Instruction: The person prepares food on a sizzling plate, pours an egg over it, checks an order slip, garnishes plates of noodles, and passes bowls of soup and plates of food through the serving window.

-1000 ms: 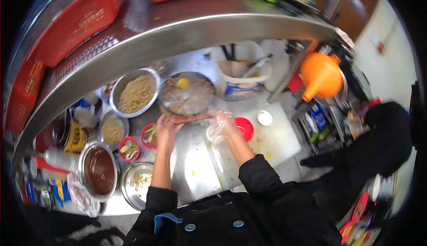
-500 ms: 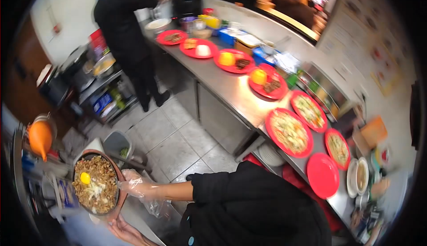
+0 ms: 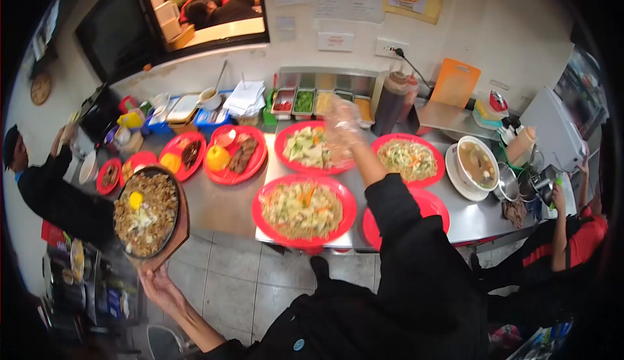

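Note:
My left hand [image 3: 165, 290], bare, holds the wooden board [image 3: 179, 230] from below at its near end. On the board sits a black sizzling plate [image 3: 170, 235] of chopped browned food [image 3: 144, 220] with a yellow yolk on top. My right hand [image 3: 343, 126], in a clear plastic glove, is stretched over the counter beside the garnish containers [image 3: 324, 103]; its fingers are blurred. Below it are a red plate of vegetables [image 3: 308, 147] and a red plate of noodles [image 3: 302, 210].
More red plates [image 3: 235, 155] line the steel counter [image 3: 240, 212]. A soup bowl [image 3: 478, 162], sauce bottles [image 3: 392, 100] and an orange cutting board [image 3: 455, 81] stand rightward. One co-worker [image 3: 58, 191] is at the left, another [image 3: 572, 230] at the right.
The view has turned from the first worktop to the plated counter. My right hand has let go of the board and reached over the counter; my left hand still supports the board.

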The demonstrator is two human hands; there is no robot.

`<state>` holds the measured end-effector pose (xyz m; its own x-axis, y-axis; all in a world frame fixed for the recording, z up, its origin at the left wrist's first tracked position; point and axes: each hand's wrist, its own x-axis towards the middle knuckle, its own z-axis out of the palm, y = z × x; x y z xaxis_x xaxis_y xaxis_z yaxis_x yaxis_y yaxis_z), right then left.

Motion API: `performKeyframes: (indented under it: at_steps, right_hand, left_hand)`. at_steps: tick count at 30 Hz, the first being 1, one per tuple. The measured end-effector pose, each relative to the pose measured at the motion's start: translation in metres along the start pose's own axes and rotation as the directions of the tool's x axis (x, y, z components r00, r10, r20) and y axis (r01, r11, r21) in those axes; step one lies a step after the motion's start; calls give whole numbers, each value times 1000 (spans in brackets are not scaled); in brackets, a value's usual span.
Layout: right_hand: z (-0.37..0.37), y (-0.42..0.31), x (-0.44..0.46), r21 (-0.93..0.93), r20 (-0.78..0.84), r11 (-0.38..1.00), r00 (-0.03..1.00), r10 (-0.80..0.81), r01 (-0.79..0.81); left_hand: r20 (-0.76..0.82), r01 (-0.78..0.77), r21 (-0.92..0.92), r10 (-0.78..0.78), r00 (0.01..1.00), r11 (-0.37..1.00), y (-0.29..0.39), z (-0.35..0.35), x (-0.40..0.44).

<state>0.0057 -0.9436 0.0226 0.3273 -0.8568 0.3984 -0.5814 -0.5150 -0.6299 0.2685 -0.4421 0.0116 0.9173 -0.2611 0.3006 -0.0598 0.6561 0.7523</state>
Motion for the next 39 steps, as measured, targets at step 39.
performKeyframes:
  at_steps: [39]
  right_hand:
    - [80,-200,212,-384,309,780,865,-395,494]
  left_hand:
    - [693,767,-104,-507,512,633,-270,258,237]
